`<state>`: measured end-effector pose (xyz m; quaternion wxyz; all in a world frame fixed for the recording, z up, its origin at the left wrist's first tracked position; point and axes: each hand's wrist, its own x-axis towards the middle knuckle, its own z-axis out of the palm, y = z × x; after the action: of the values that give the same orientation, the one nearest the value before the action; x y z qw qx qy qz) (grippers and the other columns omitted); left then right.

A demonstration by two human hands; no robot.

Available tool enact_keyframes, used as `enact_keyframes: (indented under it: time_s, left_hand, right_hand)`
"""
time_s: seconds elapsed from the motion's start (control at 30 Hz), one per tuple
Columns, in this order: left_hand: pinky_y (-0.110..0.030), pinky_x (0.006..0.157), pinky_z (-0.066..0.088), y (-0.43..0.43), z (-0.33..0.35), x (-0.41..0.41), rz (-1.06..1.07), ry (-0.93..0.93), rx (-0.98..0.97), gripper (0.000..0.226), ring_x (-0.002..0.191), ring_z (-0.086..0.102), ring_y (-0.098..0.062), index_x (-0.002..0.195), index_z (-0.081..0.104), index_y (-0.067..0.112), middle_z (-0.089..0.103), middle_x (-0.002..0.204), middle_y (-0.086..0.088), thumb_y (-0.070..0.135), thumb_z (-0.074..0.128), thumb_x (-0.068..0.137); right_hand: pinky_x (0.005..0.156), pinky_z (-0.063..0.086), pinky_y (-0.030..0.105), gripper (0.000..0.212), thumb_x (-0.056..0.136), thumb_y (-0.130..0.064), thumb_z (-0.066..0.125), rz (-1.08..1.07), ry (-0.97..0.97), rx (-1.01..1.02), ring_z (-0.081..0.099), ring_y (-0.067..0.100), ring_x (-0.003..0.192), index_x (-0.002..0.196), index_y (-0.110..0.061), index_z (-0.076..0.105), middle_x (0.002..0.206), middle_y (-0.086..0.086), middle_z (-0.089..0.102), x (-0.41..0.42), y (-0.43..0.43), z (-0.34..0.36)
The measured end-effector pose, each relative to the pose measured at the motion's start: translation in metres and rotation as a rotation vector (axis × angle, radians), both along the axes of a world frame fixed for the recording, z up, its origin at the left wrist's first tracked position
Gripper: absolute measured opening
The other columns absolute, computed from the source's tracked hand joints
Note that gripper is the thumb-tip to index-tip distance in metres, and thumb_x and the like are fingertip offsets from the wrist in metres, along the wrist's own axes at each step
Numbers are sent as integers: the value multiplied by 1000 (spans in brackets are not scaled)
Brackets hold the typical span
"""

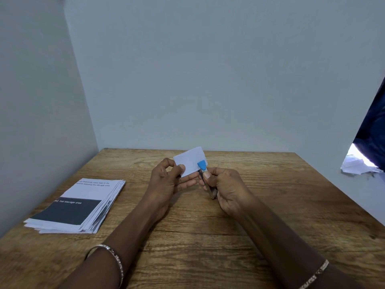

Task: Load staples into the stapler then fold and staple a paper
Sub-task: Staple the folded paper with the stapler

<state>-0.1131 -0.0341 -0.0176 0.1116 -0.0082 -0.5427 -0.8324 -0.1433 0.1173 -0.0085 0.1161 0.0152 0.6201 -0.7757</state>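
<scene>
A small folded white paper is held above the middle of the wooden table. My left hand pinches its left lower edge between thumb and fingers. My right hand grips a small stapler with a blue tip and a metal body. The blue tip sits over the paper's right lower corner, so the stapler's jaws are around that corner. Most of the stapler's body is hidden in my right palm.
A stack of printed sheets, white with a dark band, lies on the table at the left. Grey walls close off the back and left. Crumpled white paper and dark blue cloth show at the right edge.
</scene>
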Motion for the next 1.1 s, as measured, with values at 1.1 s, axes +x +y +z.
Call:
enact_keyframes:
  time_s: [1.1]
  left_hand:
    - [-24,58,60,-4,-3,0,80,-24,11,50,70,78,-25,121,50,13,78,80,-20,-7,74,82]
  right_hand:
    - [92,48,41,38,78,-17,78,-194,1050,972,56,20,113,115,-21,70,116,-1,63,11,4,0]
